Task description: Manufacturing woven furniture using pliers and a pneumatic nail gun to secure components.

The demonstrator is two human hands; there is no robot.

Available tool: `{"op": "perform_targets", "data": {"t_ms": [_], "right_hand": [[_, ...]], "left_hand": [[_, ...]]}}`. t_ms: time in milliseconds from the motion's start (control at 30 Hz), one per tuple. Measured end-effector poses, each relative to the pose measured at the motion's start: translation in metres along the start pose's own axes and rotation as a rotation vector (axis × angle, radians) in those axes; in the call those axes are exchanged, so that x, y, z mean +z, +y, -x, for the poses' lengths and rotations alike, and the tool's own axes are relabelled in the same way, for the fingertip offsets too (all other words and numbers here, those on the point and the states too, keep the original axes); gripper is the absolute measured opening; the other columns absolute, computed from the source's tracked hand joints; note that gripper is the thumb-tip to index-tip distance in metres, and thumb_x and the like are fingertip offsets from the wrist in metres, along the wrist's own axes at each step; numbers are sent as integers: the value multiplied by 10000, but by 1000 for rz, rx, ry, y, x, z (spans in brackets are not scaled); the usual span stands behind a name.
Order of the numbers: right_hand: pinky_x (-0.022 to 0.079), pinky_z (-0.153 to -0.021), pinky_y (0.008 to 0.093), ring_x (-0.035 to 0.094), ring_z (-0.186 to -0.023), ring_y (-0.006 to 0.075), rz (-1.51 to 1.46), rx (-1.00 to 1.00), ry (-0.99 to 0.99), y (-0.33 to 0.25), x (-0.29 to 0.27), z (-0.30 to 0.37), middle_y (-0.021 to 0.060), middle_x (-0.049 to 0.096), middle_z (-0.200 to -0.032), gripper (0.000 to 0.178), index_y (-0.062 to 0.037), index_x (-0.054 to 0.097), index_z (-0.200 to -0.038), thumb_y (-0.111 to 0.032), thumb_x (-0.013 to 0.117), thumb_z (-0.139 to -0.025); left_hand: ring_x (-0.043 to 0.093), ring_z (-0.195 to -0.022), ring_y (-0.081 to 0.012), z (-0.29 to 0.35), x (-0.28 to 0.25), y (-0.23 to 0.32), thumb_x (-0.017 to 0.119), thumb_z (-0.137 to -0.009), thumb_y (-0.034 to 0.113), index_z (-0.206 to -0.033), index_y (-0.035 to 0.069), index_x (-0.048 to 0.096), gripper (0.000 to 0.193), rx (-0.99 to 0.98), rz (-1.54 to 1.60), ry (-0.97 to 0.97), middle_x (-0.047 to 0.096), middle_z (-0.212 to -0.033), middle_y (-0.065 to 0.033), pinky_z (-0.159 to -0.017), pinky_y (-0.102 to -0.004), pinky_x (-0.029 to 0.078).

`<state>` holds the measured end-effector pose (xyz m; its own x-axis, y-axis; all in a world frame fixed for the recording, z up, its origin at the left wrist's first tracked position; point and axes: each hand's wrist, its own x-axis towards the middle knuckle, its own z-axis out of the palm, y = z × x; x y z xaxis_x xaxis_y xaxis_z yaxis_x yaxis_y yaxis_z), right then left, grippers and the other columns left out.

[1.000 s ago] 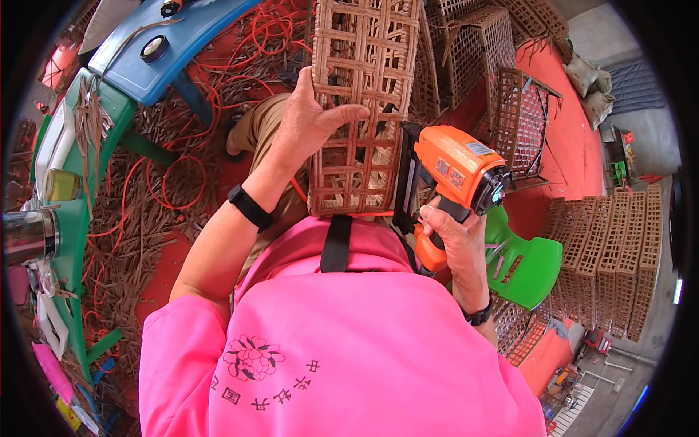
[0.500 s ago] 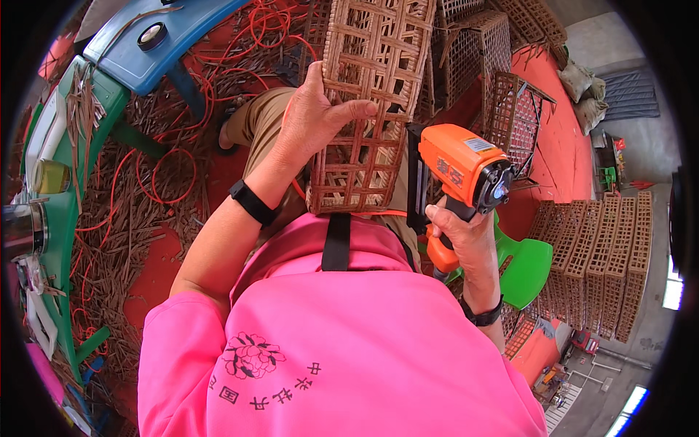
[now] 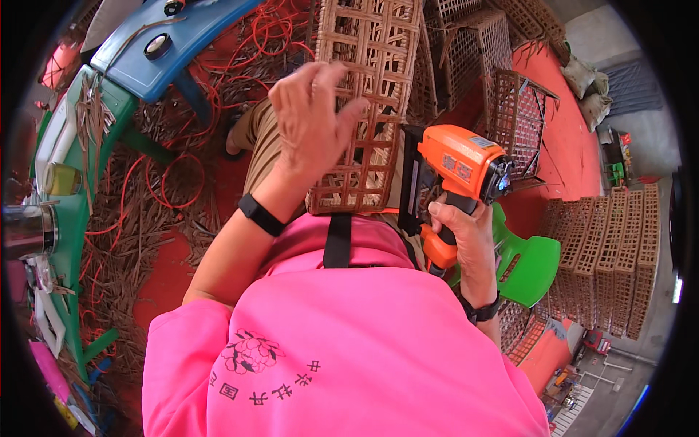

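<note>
A brown woven lattice basket (image 3: 368, 87) stands between my knees, its open weave facing up and its near end close to my waist. Over its left edge is my left hand (image 3: 309, 116), fingers spread and slightly blurred; whether it touches the weave I cannot tell. My right hand (image 3: 466, 233) grips the black and orange handle of an orange nail gun (image 3: 462, 156). The gun's black magazine (image 3: 411, 178) is beside the basket's right side.
Left stand a blue stool (image 3: 167, 51) and a green table (image 3: 69, 240) with a jar and loose strips. Cut strips (image 3: 167, 211) and red hose (image 3: 200, 182) litter the floor. Right are a green chair (image 3: 528, 266), stacked woven baskets (image 3: 604, 255) and more baskets (image 3: 480, 62) ahead.
My left hand has let go of the basket's left edge and lifted, its fingers spreading. The nail gun stays in my right hand, nearly unmoved.
</note>
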<state>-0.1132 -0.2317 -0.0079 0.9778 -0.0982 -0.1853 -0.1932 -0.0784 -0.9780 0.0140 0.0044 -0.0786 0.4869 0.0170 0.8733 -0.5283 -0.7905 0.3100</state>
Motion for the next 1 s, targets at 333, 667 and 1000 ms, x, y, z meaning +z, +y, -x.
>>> {"op": "perform_targets", "data": {"t_ms": [333, 667, 1000], "right_hand": [[516, -601, 256, 610, -599, 90, -121, -53, 80, 21, -27, 13, 20, 658, -746, 208, -21, 675, -971, -54, 783, -796], [498, -592, 252, 598, -593, 81, -133, -29, 103, 23, -21, 15, 1, 636, -710, 125, -48, 675, -855, -73, 782, -797], [481, -610, 237, 583, -628, 78, -133, -14, 43, 9, -14, 26, 8, 622, -760, 462, -14, 602, -1215, 7, 765, -782]], "left_hand": [[460, -1153, -341, -2, 20, 42, 804, -765, 348, -980, 91, 668, 361, 142, 52, -356, 510, -1253, -88, -1002, -493, 322], [444, -1203, -322, 1, 27, 42, 852, -691, 315, -771, 106, 663, 293, 161, 108, -349, 547, -1211, -63, -1047, -508, 285], [400, -1310, -375, 10, -42, 0, 879, -718, 317, -1256, 56, 554, 681, -225, 283, -297, 471, -1345, -146, -1082, -473, 366]]}}
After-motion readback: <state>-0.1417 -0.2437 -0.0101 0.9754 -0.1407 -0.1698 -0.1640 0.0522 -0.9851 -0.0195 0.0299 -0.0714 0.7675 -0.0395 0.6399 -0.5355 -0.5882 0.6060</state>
